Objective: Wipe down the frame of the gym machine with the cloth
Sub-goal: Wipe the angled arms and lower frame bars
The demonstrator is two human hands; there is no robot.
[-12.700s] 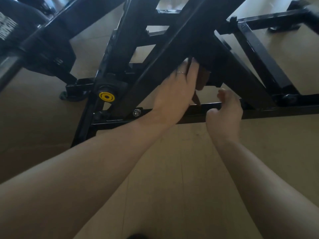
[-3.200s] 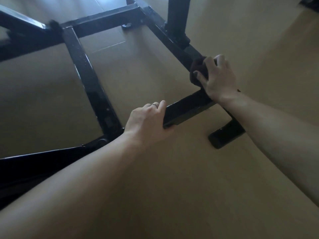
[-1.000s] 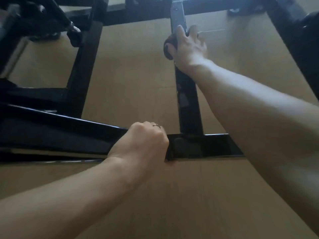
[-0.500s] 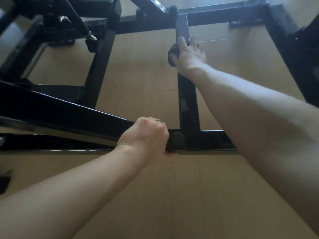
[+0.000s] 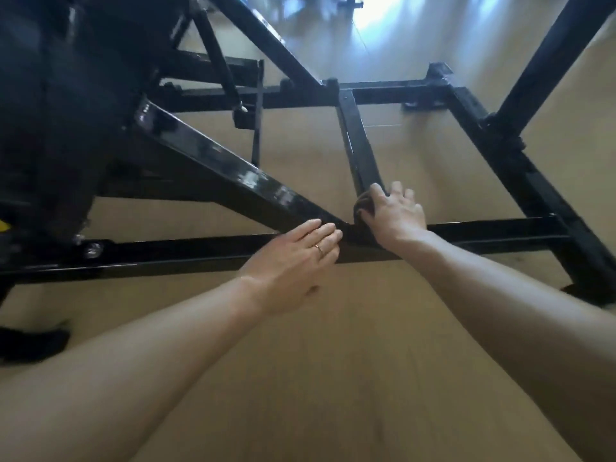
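Nearest, bare forearms reach out over a tan wooden floor (image 5: 333,378) toward the black painted steel frame of the gym machine (image 5: 206,251). Left hand (image 5: 293,261): lies on the near horizontal bar of the frame, fingers straight and together, gripping nothing, a thin ring (image 5: 319,249) on one finger; it reads as a brace. Right hand (image 5: 395,213): just beyond and to the right of the left hand, at the joint where the near bar meets the short cross tube; its fingers are spread and bent over a small dark wadded cloth (image 5: 363,205), pressing it onto the tube's near end. Only a corner of the cloth shows, to the left of the fingers. Handling, by judgement: the cloth looks soft, light and limp, best kept bunched under the palm so that it does not slide off the glossy paint; the frame looks stiff, heavy and smooth, needing no support. Left of both hands, a broad glossy diagonal beam (image 5: 233,171) rises away from the joint. Beyond the right hand, the cross tube (image 5: 358,141) runs to a far horizontal bar (image 5: 383,91); to its right, a side rail (image 5: 520,175) and an upright post (image 5: 546,65). Farthest, bright glare on the floor.
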